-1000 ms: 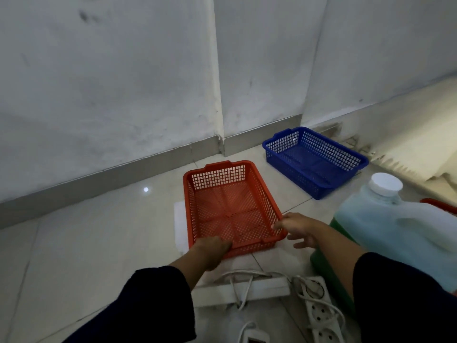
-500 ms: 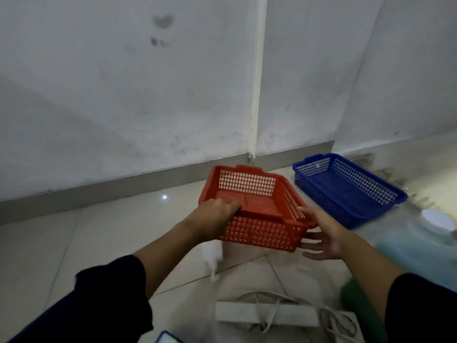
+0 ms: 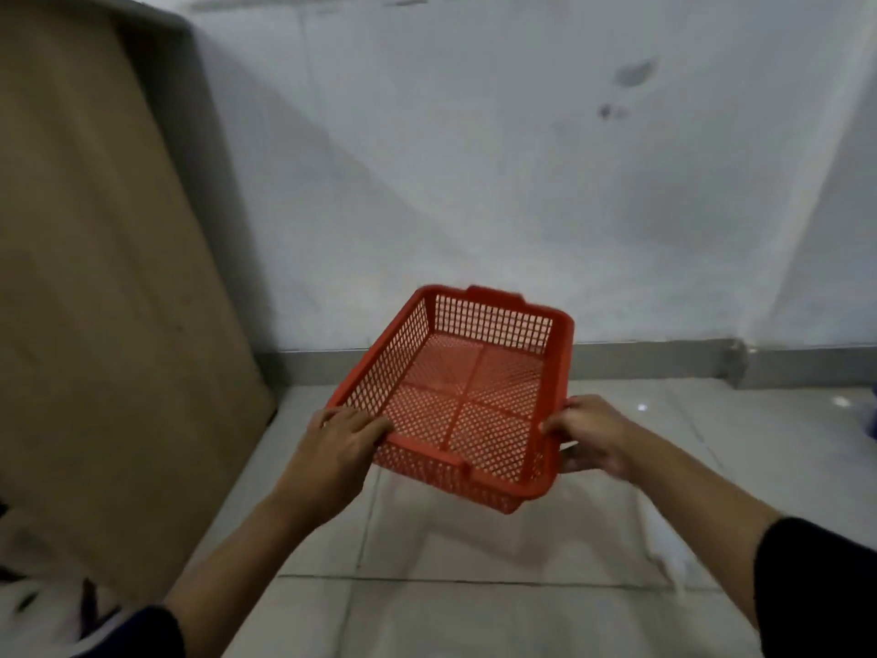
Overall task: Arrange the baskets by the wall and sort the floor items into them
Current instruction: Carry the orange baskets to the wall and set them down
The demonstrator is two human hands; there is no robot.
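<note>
An empty red mesh basket (image 3: 455,396) hangs in the air above the tiled floor, tilted slightly, its far end toward the white wall. My left hand (image 3: 339,444) grips its near left corner. My right hand (image 3: 588,432) grips its near right rim. A sliver of the blue basket (image 3: 872,415) shows at the right edge of the view.
A large brown cardboard sheet (image 3: 95,301) leans against the wall on the left. A grey skirting (image 3: 664,356) runs along the wall's foot. Blurred white items (image 3: 42,610) lie at the bottom left corner. Pale floor tiles (image 3: 474,586) lie under the basket.
Both hands lifted the red basket off the floor and carried it left along the wall. The view swung left, so the blue basket, jug and power strips left the frame.
</note>
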